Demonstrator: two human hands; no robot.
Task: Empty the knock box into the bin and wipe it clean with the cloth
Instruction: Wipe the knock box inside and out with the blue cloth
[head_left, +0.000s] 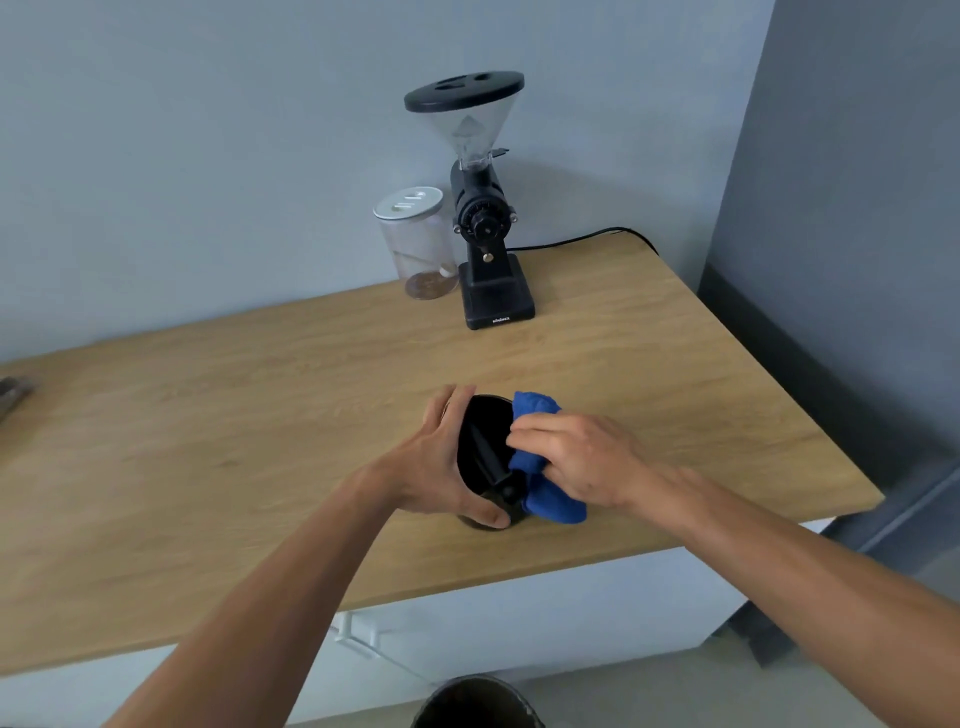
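A pale blue-grey wall backed a light wooden counter (218, 447), on which a black coffee grinder (485, 218) and a clear lidded jar (418, 244) stood side by side near the far edge, well apart from the work. Toward the front edge of the counter stood the knock box (480, 447), a black round tub with a dark bar crossing its mouth. The left hand (441, 457) curled around its left wall, fingers wrapped over the far side and thumb pressed against the near side, steadying it upright. The right hand (576, 462) was closed on a bunched blue cloth (545, 493), pushing it over the right rim and partly into the tub. Judging by this, the emptying was probably done and the wiping was underway; the dark interior showed no obvious grounds, though shadow made that hard to confirm. The left half of the inside and the bar looked not yet covered by the cloth. Below the counter's edge, the rim of a dark bin (475, 701) showed on the floor.
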